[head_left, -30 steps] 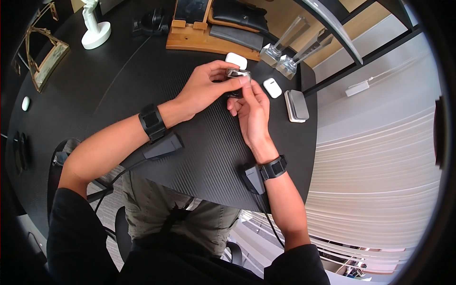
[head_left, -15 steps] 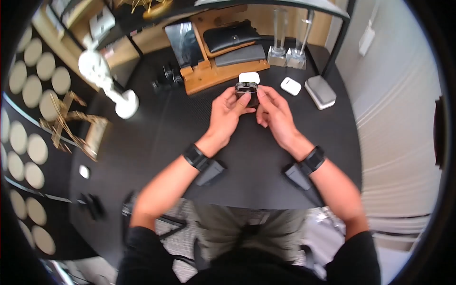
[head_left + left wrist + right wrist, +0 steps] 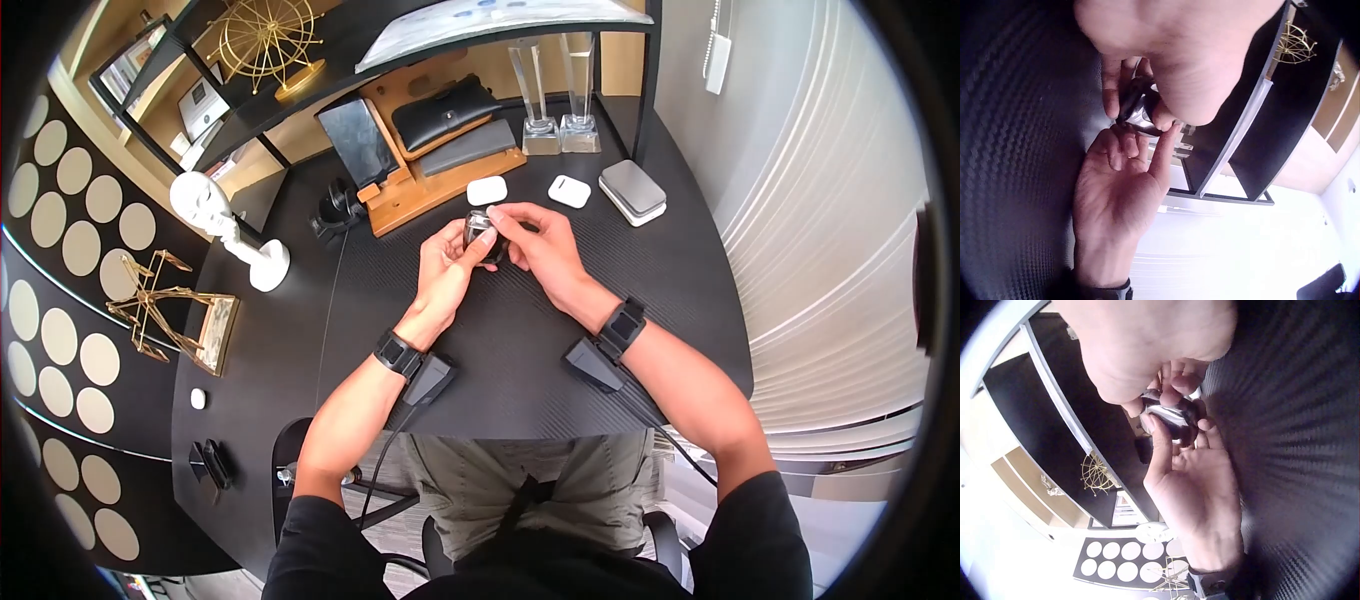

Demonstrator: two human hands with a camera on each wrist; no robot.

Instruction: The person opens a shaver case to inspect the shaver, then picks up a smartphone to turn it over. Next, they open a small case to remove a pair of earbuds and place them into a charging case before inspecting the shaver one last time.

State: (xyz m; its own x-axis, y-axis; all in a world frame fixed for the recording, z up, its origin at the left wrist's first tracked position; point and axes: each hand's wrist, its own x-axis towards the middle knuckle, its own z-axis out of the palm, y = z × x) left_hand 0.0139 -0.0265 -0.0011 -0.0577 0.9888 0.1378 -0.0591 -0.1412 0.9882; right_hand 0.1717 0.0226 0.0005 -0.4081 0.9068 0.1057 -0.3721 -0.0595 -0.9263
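A small glossy black earbud case [image 3: 479,220] is held up over the desk between both hands. My left hand [image 3: 447,272] grips it from the left, with the thumb across its front. From the other side, my right hand [image 3: 549,254] pinches its upper edge between thumb and fingers. In the left wrist view, the shiny curved shell of the case [image 3: 1141,116] shows between the fingertips of both hands. The right wrist view has the left thumb lying along the case [image 3: 1177,419]. Fingers cover much of the case.
Two white earbud cases [image 3: 487,191] [image 3: 569,191] lie just beyond the hands. A grey and white box [image 3: 632,192] is at the right. Behind stand a wooden stand [image 3: 440,188] and crystal trophies [image 3: 541,135]. At left are a white figurine [image 3: 268,266] and a gold-coloured model [image 3: 215,335].
The head view has swung upright and shows more shelf. The case has turned in the hands; its two round shapes, visible half a second ago, are covered. The right fingers have moved onto its top edge.
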